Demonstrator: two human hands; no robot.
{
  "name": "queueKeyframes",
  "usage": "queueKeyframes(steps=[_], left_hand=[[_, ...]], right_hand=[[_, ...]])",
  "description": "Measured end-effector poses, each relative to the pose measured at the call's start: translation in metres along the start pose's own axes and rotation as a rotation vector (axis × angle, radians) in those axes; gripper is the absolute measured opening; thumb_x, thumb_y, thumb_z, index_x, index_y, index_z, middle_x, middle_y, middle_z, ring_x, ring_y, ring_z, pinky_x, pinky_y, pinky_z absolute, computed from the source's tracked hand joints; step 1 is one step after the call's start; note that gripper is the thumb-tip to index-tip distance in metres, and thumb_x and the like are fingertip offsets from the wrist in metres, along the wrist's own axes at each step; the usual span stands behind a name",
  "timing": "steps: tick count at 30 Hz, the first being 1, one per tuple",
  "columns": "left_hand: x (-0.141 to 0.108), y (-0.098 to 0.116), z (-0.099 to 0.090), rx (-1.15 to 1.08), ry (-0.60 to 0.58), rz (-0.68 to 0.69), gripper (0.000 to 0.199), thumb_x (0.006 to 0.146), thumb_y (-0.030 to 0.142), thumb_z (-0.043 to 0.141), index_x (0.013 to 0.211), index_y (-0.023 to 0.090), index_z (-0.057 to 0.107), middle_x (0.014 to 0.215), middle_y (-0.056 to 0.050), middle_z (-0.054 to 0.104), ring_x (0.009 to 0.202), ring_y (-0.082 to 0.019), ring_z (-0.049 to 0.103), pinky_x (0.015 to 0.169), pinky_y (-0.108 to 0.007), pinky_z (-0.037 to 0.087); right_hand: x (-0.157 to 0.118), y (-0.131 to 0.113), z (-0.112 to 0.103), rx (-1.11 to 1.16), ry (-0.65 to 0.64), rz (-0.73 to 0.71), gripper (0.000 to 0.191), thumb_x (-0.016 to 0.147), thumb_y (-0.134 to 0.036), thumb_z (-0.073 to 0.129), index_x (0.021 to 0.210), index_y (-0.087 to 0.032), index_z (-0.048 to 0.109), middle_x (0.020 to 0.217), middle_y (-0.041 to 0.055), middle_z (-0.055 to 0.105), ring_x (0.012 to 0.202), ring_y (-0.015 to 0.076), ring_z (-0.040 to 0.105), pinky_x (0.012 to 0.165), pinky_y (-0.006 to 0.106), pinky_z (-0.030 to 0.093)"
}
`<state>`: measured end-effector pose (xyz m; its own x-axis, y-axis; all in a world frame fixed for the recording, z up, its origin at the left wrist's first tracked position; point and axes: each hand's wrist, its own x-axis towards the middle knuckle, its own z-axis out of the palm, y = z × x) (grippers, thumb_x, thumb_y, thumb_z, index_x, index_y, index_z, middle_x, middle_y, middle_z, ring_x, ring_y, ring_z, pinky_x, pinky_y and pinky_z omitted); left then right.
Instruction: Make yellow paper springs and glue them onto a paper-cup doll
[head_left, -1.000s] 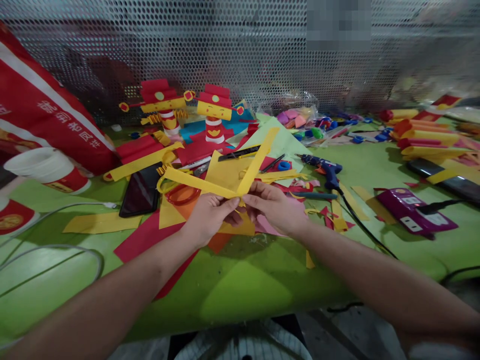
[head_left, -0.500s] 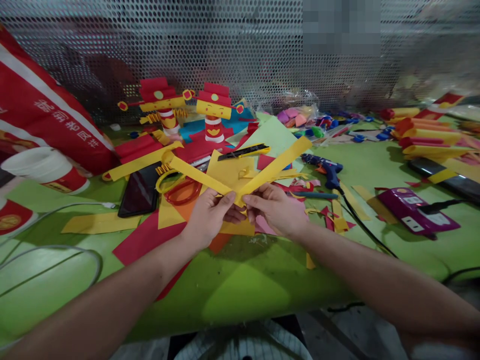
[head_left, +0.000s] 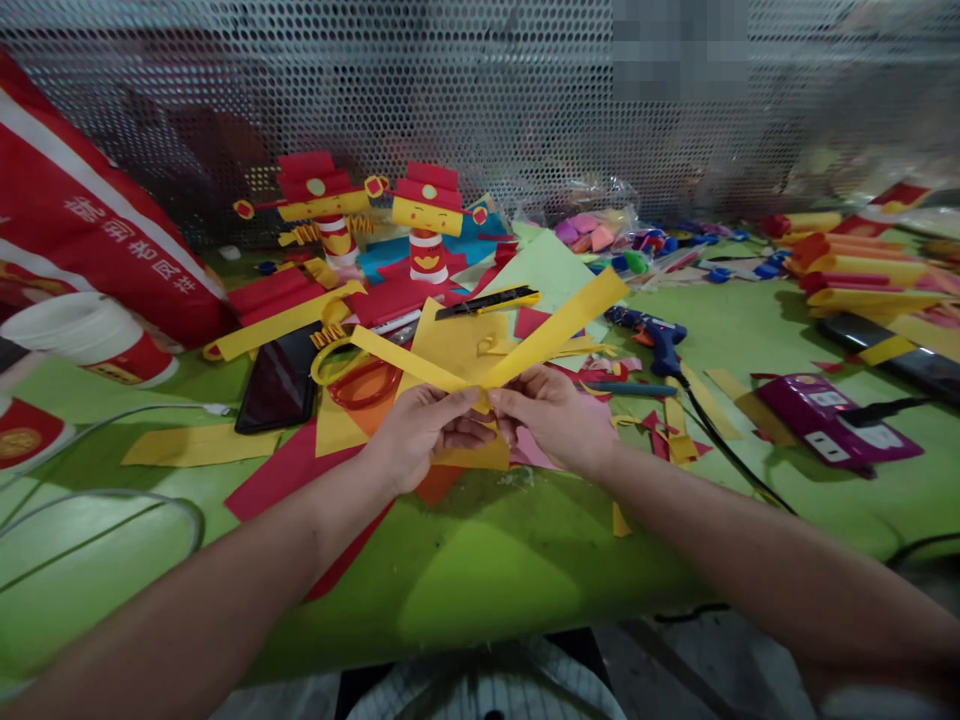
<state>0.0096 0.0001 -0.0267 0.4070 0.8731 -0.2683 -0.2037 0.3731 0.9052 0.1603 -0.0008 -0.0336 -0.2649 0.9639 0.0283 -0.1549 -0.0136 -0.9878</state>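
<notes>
Two yellow paper strips [head_left: 559, 325] spread in a V and meet between my fingertips. My left hand [head_left: 427, 430] pinches the joined end from the left, thumb on top. My right hand [head_left: 551, 415] pinches the same end from the right, its thumb close to the other. The folded overlap is mostly hidden by the fingers. Below and behind lie yellow paper sheets [head_left: 442, 345], orange-handled scissors [head_left: 365, 385] and a yellow-and-black utility knife [head_left: 491, 301]. Two red-and-yellow paper figures [head_left: 427, 215] stand farther back.
Left are a black phone [head_left: 277, 385], white paper cups [head_left: 71, 330] and a red bag [head_left: 97, 210]. Right are a blue glue gun [head_left: 660, 340] with a cable and a purple power strip [head_left: 832, 420]. A perforated metal panel [head_left: 465, 90] stands behind the green table [head_left: 525, 570].
My left hand has shifted slightly right, its thumb nearer the right thumb. The left strip's far end has moved right and down; the right strip tilts slightly more upright.
</notes>
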Motion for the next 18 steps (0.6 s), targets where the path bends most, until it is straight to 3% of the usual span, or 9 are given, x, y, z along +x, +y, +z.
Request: queueKeyframes(steps=[3,10,18], left_hand=[[-0.0010,-0.0001,0.0006,0.037,0.037,0.006,0.020,0.064,0.032,0.072,0.064,0.013,0.067,0.058,-0.004,0.067,0.052,-0.012,0.062,0.054,-0.023,0.050],[-0.0014,-0.0009,0.0067,0.103,0.241,0.169,0.014,0.062,0.028,0.072,0.063,0.014,0.066,0.053,0.000,0.063,0.044,-0.010,0.056,0.046,-0.022,0.045],[-0.0021,-0.0017,0.0060,0.038,0.196,0.168,0.015,0.060,0.028,0.073,0.064,0.014,0.066,0.055,0.000,0.064,0.047,-0.010,0.058,0.047,-0.021,0.046]], right_hand=[[-0.0009,-0.0017,0.0000,-0.026,-0.003,0.022,0.031,0.068,-0.037,0.069,0.065,-0.019,0.044,0.049,-0.0089,0.047,0.035,0.0043,0.044,0.035,0.020,0.040],[-0.0025,0.0002,0.0001,-0.132,0.011,0.137,0.037,0.064,-0.046,0.070,0.070,-0.019,0.046,0.053,-0.0078,0.048,0.039,0.0050,0.044,0.035,0.019,0.035],[-0.0025,0.0003,-0.0019,-0.262,-0.074,0.125,0.035,0.072,-0.048,0.061,0.061,-0.019,0.046,0.045,-0.0069,0.045,0.038,0.0057,0.040,0.037,0.020,0.032]])
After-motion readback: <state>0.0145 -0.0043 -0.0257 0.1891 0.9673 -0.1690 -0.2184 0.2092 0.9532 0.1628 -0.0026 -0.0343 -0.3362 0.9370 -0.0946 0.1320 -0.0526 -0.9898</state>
